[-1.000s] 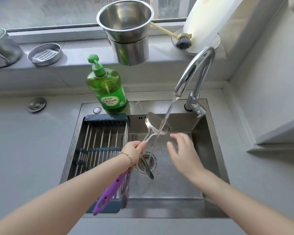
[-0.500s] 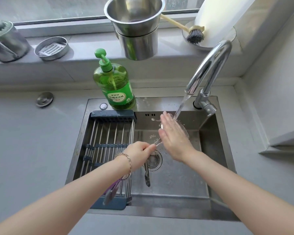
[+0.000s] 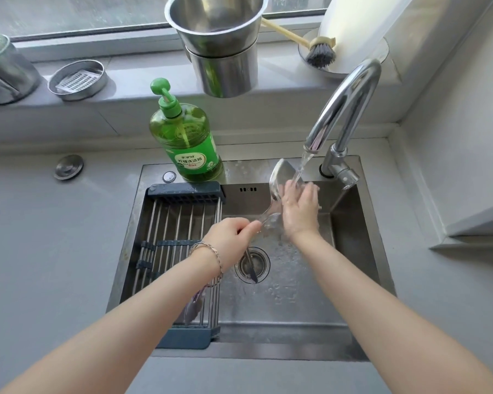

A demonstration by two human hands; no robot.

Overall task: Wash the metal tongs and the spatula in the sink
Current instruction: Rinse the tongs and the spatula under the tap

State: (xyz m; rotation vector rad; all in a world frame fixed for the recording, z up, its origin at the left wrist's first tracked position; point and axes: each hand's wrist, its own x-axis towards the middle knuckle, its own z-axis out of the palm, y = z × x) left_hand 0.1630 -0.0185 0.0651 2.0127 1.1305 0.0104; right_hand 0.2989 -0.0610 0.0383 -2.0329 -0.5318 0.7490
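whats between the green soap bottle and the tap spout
In the head view, the raised blade of the spatula stands between the soap bottle and the tap spout, with bare wet sink rim behind it.

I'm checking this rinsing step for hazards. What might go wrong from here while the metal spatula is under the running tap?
1. The left hand grips the wet metal spatula low on its handle, so it may slip into the steel sink.
2. The right hand rubs the blade directly; an edge might nick the fingers.
3. Water from the chrome tap hits the tilted blade and may splash towards the green soap bottle.
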